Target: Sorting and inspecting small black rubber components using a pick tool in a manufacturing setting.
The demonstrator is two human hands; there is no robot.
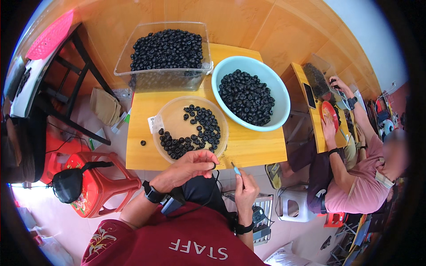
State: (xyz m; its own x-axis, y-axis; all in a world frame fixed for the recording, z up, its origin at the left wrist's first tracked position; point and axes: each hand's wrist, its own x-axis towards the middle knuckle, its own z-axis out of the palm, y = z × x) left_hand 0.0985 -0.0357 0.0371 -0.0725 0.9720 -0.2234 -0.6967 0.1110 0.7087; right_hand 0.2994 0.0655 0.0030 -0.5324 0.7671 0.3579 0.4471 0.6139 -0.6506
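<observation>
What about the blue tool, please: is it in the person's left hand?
No, the right hand holds the tool, while the left hand holds a bead.

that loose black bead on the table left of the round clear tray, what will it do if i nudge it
The loose black bead looks rounded, so it would probably roll. It's small beside the round tray, so likely light. It lies near the left edge of the table, so a leftward push might send it off.

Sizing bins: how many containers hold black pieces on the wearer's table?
3: clear rectangular bin, back left; light-blue basin, right; shallow round tray, front. Anything behind the bin would be hidden.
</observation>
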